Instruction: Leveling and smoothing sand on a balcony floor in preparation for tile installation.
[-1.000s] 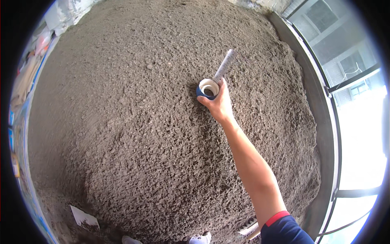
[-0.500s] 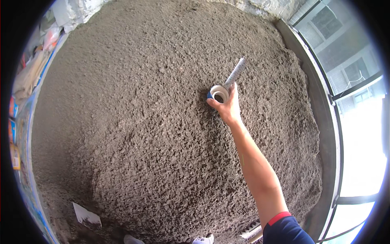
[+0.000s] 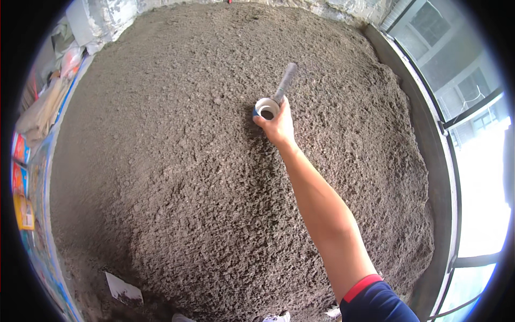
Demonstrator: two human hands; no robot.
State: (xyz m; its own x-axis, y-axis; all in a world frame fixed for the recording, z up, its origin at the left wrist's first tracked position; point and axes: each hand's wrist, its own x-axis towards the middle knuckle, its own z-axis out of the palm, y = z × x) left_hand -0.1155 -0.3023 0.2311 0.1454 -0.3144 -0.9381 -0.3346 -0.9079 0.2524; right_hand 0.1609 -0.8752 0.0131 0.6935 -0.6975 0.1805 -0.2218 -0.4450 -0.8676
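Near the upper middle, my right hand [image 3: 276, 124] is closed round a short ring-shaped fitting [image 3: 266, 102], white inside and blue outside, with an open centre. A pale grey tube [image 3: 285, 79] sticks out behind the fitting, beside my fingertips; whether my fingers also grip it is hidden. Both are over coarse, damp grey mortar [image 3: 188, 161] that covers most of the floor; whether they touch it I cannot tell. My left hand is out of the picture.
A window [image 3: 477, 188] and ledge [image 3: 428, 177] run along the right. Bags and packages [image 3: 40, 121] line the left, beside a rough white wall [image 3: 104, 21]. A white flat piece [image 3: 120, 284] lies lower left. My shoes [image 3: 276, 317] show at the bottom edge.
My right hand with the fitting and tube first moved right and down, then shifted left and up, farther out over the mortar. The view has shifted slightly too.
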